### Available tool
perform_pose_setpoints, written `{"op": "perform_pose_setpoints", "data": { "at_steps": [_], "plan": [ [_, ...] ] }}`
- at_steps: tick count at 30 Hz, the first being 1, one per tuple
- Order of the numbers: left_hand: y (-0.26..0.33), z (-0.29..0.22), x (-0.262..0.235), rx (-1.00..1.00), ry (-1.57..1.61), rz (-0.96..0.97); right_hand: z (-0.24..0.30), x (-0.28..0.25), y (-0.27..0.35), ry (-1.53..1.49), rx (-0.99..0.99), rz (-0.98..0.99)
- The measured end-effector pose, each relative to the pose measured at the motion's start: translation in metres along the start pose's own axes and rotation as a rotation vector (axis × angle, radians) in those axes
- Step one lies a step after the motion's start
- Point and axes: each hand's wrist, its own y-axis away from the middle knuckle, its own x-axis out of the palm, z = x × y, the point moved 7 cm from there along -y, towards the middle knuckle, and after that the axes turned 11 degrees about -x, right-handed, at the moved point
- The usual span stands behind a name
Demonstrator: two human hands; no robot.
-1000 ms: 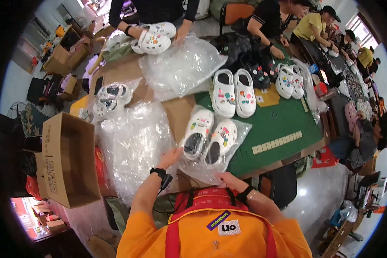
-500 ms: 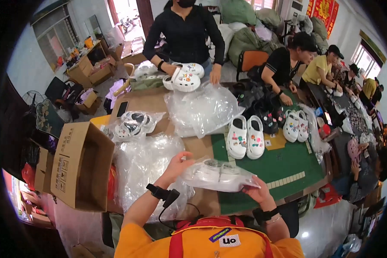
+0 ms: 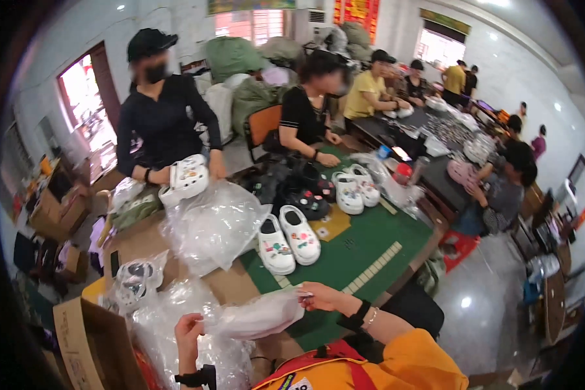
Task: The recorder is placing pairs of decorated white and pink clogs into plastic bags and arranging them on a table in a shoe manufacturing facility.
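The held bag is of thin plastic, half clear, w/ slightly shiny wrinkles. The loose bags on the table are also plastic, transparent & v. glossy, w/ many bright reflections. The white clogs seem to be of moulded foam or rubber, smooth & rather matt; their charms look like plastic, but it is hard to tell b/c small. The table has green covering, flat & matt, prob. cloth-like. The box is brown cardboard, dull. The orange sleeve is matt cloth. The floor is smooth, polished, w/ lamp reflection.
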Motion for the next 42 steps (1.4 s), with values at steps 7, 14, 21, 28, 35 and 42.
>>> {"op": "perform_pose_setpoints", "data": {
  "at_steps": [7,14,21,28,35,42],
  "plan": [
    [0.026,-0.027,0.034,0.108,0.028,0.144,0.023,-0.005,0.021,0.041,-0.081,-0.142],
    [0.017,-0.012,0.023,0.145,-0.013,0.002,0.032,-0.008,0.023,-0.117,-0.191,0.000],
    [0.027,-0.020,0.025,0.139,0.023,-0.064,0.048,-0.001,0.029,0.286,-0.361,0.025],
    [0.023,-0.003,0.011,0.123,0.053,-0.127,0.059,-0.011,0.027,0.507,-0.458,0.016],
    [0.017,0.009,-0.001,0.140,0.228,-0.214,0.086,0.015,0.042,0.816,-0.892,0.075],
    [0.019,0.007,-0.002,0.166,0.253,-0.235,0.072,0.014,0.033,0.681,-0.565,0.043]
  ]
}}
